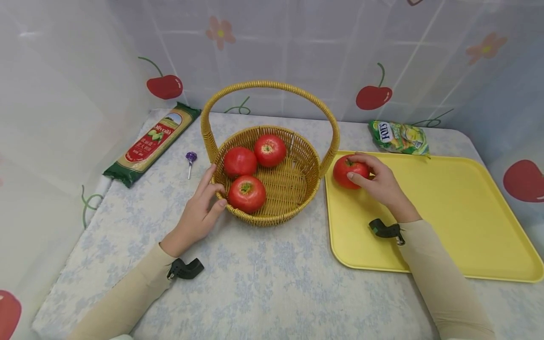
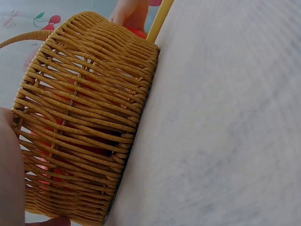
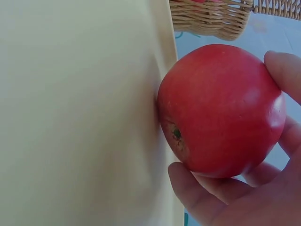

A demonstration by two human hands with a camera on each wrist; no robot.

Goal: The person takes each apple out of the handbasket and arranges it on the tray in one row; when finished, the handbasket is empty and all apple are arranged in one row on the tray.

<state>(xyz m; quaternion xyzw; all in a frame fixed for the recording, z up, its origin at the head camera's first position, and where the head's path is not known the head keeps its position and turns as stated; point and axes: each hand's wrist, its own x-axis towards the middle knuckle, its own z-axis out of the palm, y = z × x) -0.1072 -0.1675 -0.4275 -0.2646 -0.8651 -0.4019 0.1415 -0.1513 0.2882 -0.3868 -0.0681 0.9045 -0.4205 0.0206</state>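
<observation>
A round wicker basket [image 1: 280,218] with a tall hoop handle stands on the cloth and holds three red apples [image 1: 247,194]. My left hand [image 1: 199,215] grips its left rim, with fingers over the edge and the thumb on the near side. In the left wrist view, the woven wall [image 2: 84,117] fills much of the picture and partly hides the fruit. To the right, my right hand [image 1: 378,182] grips another red apple [image 3: 221,110] at the upper left corner of a yellow tray [image 1: 446,212]. Thumb and fingers curl round this apple, which is at the tray surface.
A long pasta packet [image 1: 150,144] lies slantwise at the back left, with a purple-wrapped lollipop [image 1: 191,160] beside it. Behind the tray is a green candy bag [image 1: 399,137]. The basket's hoop handle [image 1: 269,85] arches high, and a patterned curtain [image 1: 297,52] closes off the back.
</observation>
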